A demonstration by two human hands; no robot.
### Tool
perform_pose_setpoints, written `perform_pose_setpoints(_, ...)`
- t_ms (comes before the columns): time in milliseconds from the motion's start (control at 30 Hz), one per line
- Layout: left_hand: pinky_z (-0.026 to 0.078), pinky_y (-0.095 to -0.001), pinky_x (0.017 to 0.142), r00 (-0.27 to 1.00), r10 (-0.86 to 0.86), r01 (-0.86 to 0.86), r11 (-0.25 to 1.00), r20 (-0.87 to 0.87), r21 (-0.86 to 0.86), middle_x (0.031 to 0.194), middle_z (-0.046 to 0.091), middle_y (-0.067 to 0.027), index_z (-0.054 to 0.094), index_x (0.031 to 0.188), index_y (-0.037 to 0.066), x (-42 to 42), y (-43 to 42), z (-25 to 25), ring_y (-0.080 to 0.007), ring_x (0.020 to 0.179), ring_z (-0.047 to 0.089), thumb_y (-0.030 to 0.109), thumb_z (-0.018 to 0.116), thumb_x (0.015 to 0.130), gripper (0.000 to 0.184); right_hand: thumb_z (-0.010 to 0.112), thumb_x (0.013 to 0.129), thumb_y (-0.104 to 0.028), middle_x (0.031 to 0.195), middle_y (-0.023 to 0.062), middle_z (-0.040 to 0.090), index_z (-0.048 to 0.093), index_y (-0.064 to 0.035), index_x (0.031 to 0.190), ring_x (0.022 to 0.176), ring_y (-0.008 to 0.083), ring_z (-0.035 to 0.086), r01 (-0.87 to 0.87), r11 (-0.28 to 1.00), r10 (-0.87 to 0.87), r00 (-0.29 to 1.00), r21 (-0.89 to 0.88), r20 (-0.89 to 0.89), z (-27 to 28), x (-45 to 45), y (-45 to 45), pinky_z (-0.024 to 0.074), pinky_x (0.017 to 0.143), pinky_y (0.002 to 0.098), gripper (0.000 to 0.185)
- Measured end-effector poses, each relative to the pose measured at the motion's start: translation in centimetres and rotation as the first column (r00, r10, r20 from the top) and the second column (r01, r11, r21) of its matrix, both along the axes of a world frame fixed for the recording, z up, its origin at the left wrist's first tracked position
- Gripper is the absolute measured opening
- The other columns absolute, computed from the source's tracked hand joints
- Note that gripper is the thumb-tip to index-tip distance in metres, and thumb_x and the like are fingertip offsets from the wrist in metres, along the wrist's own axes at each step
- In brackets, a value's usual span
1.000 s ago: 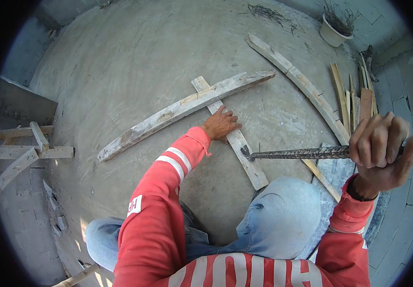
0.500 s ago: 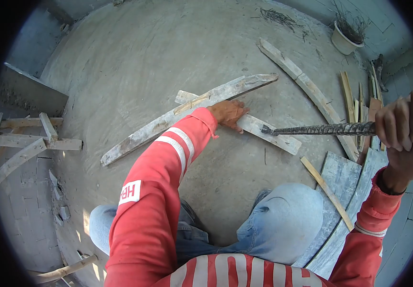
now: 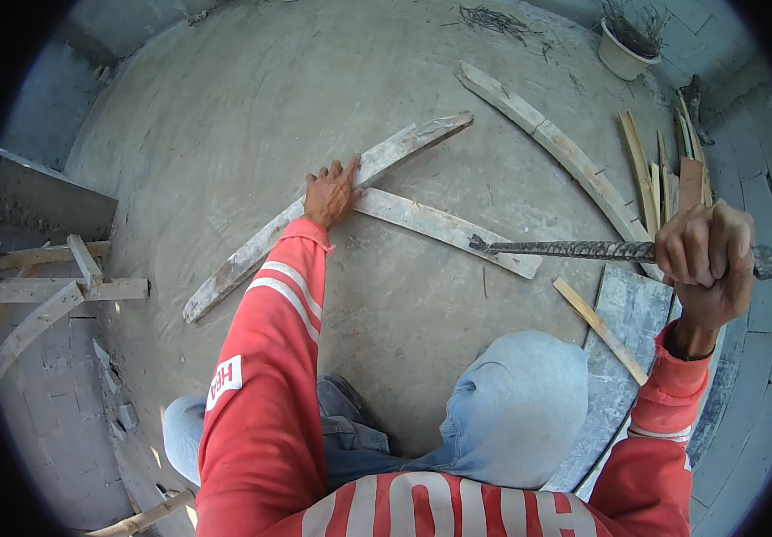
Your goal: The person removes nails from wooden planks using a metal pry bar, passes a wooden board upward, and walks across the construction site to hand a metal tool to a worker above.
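My left hand (image 3: 330, 193) lies with fingers apart over a long weathered wooden plank (image 3: 238, 268), close to where a shorter board (image 3: 431, 224) meets it. The shorter board slants down to the right from beside that hand. In my right hand (image 3: 706, 262) is a ribbed steel pry bar (image 3: 574, 250), gripped near its far right end with the fingers wrapped around it. Its dark, flattened tip is at the lower right part of the shorter board; whether it touches the wood I cannot tell.
A jointed curved plank (image 3: 560, 157) with nails sticking out lies to the right. Narrow wood strips (image 3: 641, 174) lean near the block wall, below a white pot (image 3: 623, 55). A thin strip (image 3: 599, 329) rests on grey sheets (image 3: 614, 358). A wooden frame (image 3: 64, 288) stands left.
My left hand has moved left from the shorter board onto the long plank. The shorter board's upper end no longer shows beyond the long plank. My right hand still grips the pry bar.
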State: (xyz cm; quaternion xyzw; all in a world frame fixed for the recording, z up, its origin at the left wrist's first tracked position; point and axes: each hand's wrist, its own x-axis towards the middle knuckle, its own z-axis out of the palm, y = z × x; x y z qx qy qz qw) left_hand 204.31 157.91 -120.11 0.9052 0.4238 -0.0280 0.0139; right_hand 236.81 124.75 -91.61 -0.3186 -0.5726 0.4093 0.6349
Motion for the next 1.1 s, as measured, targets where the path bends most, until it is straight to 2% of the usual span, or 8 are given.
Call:
perform_pose_setpoints(167,0.04,-0.054,0.1,1.0,0.008,-0.017,0.911,0.024,0.412,0.135,0.05,-0.0154,0.041,0.15,0.019,1.3,1.0,2.0,-0.0303,0.13,0.046,0.031,0.071,0.085,0.073,0.047,0.102,-0.042,0.058,-0.0042,0.034,0.036,-0.0133,0.078,0.046,0.0054,0.028,0.402,0.915,-0.398,0.912,-0.019,0.096,0.0,-6.1,-2.3,0.0302,0.049,0.0233,0.039)
perform_pose_setpoints(233,0.04,-0.0524,0.102,0.87,-0.48,0.464,0.874,0.111,0.143,0.138,0.049,-0.0157,0.043,0.149,0.017,3.6,-1.7,4.3,-0.0313,0.131,0.046,0.035,0.072,0.085,0.073,0.046,0.102,-0.042,0.059,-0.0035,0.032,0.035,-0.014,0.077,0.047,0.0058,0.026,0.53,0.848,-0.53,0.848,0.009,0.002,-0.8,-8.4,-2.3,0.0282,0.049,0.0234,0.039)
perform_pose_setpoints(300,0.038,-0.051,0.106,0.805,-0.592,0.594,0.803,0.047,-0.042,0.14,0.049,-0.0161,0.045,0.147,0.014,5.5,-4.5,2.4,-0.0328,0.132,0.046,0.039,0.072,0.086,0.071,0.046,0.103,-0.041,0.059,-0.0031,0.031,0.034,-0.0145,0.076,0.047,0.006,0.025,0.65,0.76,-0.644,0.754,0.008,-0.132,-1.2,-9.6,-1.6,0.0273,0.049,0.0234,0.039)
perform_pose_setpoints(467,0.043,-0.054,0.097,0.902,-0.416,0.43,0.889,0.113,-0.159,0.116,0.063,-0.0193,0.054,0.132,0.009,7.5,-6.6,-2.3,-0.037,0.113,0.06,0.039,0.062,0.094,0.049,0.044,0.106,-0.036,0.059,-0.0028,0.029,0.034,-0.0156,0.073,0.048,0.0056,0.024,0.802,0.594,-0.743,0.579,0.067,-0.336,-0.4,-9.1,1.3,0.023,0.048,0.0223,0.04)
perform_pose_setpoints(633,0.047,-0.0553,0.091,0.888,-0.378,0.443,0.856,0.262,-0.266,0.094,0.07,-0.0204,0.058,0.123,0.007,8.4,-6.2,-3.6,-0.0376,0.093,0.068,0.042,0.055,0.098,0.044,0.046,0.106,-0.035,0.058,-0.0034,0.029,0.037,-0.015,0.073,0.047,0.0057,0.021,0.79,0.607,-0.746,0.603,0.085,-0.283,2.2,-7.3,2.8,0.0198,0.045,0.0232,0.039)
perform_pose_setpoints(900,0.041,-0.0564,0.103,0.914,-0.406,0.402,0.895,0.021,-0.195,0.139,0.049,-0.0182,0.037,0.152,0.013,5.8,-8.3,-3.1,-0.0377,0.128,0.051,0.05,0.06,0.095,0.072,0.048,0.106,-0.04,0.058,-0.0047,0.027,0.036,-0.0125,0.071,0.05,0.0065,0.022,0.775,0.623,-0.76,0.632,0.105,-0.151,0.7,-6.2,4.5,0.024,0.048,0.0245,0.045)
perform_pose_setpoints(1000,0.04,-0.0596,0.103,0.906,-0.421,0.422,0.888,0.048,-0.182,0.136,0.051,-0.0209,0.037,0.151,0.012,6.0,-7.9,-4.5,-0.0406,0.127,0.052,0.051,0.062,0.093,0.075,0.051,0.103,-0.054,0.056,-0.0031,0.036,0.041,-0.0098,0.07,0.046,0.0072,0.031,0.153,0.984,-0.167,0.972,0.095,0.165,0.8,-5.3,3.8,0.0298,0.047,0.0237,0.055)
perform_pose_setpoints(1100,0.039,-0.0588,0.103,0.918,-0.381,0.393,0.845,0.107,-0.363,0.136,0.051,-0.0239,0.037,0.151,0.012,6.4,-7.3,-2.7,-0.0406,0.128,0.051,0.051,0.065,0.091,0.076,0.053,0.103,-0.05,0.053,-0.0025,0.037,0.042,-0.0096,0.067,0.043,0.0076,0.033,0.235,0.968,-0.25,0.911,0.086,0.327,2.8,-6.7,4.5,0.0312,0.046,0.024,0.055)
